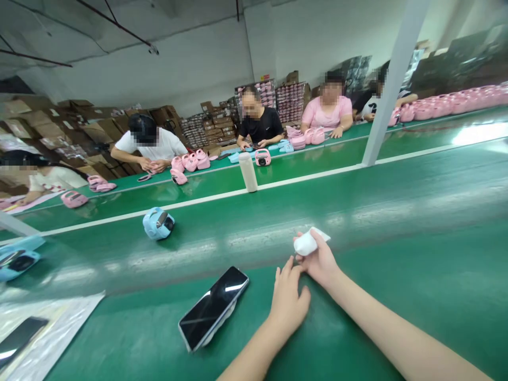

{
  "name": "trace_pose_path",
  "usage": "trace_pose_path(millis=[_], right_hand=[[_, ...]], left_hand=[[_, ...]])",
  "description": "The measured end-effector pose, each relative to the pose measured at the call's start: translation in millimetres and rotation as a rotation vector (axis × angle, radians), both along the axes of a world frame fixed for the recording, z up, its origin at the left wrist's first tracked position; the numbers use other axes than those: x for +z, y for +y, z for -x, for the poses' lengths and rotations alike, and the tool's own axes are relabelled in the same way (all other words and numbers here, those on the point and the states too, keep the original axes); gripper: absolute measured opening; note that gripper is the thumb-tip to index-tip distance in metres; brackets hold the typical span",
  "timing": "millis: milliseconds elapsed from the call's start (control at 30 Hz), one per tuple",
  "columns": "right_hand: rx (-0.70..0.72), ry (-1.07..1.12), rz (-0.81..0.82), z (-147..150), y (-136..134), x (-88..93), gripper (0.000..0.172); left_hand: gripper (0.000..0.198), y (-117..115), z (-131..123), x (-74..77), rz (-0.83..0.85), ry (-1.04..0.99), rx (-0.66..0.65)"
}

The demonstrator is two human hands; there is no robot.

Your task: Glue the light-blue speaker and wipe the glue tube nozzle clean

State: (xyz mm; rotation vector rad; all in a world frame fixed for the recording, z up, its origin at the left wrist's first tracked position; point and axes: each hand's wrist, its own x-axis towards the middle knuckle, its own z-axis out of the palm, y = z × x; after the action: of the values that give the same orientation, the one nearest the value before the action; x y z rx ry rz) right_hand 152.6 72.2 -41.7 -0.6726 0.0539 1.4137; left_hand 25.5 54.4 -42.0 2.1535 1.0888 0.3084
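Note:
My right hand (320, 260) is closed round a small white object (307, 242), which looks like a soft tube or packet with a flat end pointing right. Just left of it, my left hand (289, 296) hovers low over the green surface (381, 296), palm down, fingers apart, with nothing in it. Its fingertips are close to the right hand's fingers; whether they touch is hard to tell. A black-screened phone (214, 307) lies to the left of my left hand, on top of something pale.
A blue item (159, 223) sits on the belt, and another blue one (19, 260) at far left. Beyond stand a pale cylinder (248, 173) and a white post (391, 84). A second phone (19, 338) lies lower left. Several people work across the line among pink items (201, 160).

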Motion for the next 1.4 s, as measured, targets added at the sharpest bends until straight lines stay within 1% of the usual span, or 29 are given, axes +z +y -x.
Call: trace_pose_path(millis=[100, 167, 233, 300, 333, 400, 433, 533, 667, 733, 800, 900, 1033, 1200, 1400], right_hand=[[0.001, -0.065, 0.031, 2, -24, 27.6, 0.026], [0.015, -0.115, 0.025, 4, -46, 48.6, 0.021], [0.013, -0.173, 0.012, 6, -69, 65.8, 0.017], [0.008, -0.223, -0.004, 7, -90, 75.6, 0.022], [0.007, -0.251, -0.018, 7, -98, 77.2, 0.027], [0.017, -0.360, -0.089, 7, -112, 74.2, 0.037], [0.025, -0.442, -0.140, 7, -118, 70.1, 0.040], [0.039, -0.718, -0.262, 6, -136, 52.2, 0.037], [-0.008, -0.921, -0.236, 3, -160, 27.9, 0.034], [-0.027, -0.970, -0.213, 2, -171, 18.2, 0.033], [-0.014, -0.991, -0.198, 3, -178, 10.0, 0.031], [0.034, -1.017, -0.203, 8, -185, 1.6, 0.029], [0.057, -1.084, -0.268, 16, -188, -1.4, 0.026], [0.057, -1.157, -0.340, 21, -191, 0.9, 0.020], [0.052, -1.303, -0.439, 21, -195, -0.7, 0.016]], left_hand=[[0.038, -16, 28, 7.1, 0.074, -0.027, -0.034], [0.032, -35, 52, 11.8, 0.122, -0.040, -0.037], [0.029, -57, 74, 17.2, 0.181, -0.073, -0.006], [0.028, -78, 88, 22.9, 0.260, -0.117, 0.046], [0.028, -87, 92, 25.2, 0.308, -0.138, 0.067], [0.030, -98, 96, 27.4, 0.393, -0.162, 0.083], [0.031, -102, 97, 27.1, 0.418, -0.171, 0.077], [0.040, -109, 97, 21.0, 0.440, -0.192, 0.040], [0.067, -119, 99, 10.3, 0.443, -0.196, -0.054], [0.079, -124, 98, 6.5, 0.402, -0.177, -0.096], [0.085, -127, 96, 3.1, 0.336, -0.147, -0.116], [0.079, -129, 91, -1.7, 0.223, -0.088, -0.138], [0.071, -128, 87, -7.1, 0.133, -0.064, -0.183], [0.066, -127, 87, -8.5, 0.114, -0.072, -0.196], [0.064, -127, 88, -8.7, 0.124, -0.110, -0.174]])
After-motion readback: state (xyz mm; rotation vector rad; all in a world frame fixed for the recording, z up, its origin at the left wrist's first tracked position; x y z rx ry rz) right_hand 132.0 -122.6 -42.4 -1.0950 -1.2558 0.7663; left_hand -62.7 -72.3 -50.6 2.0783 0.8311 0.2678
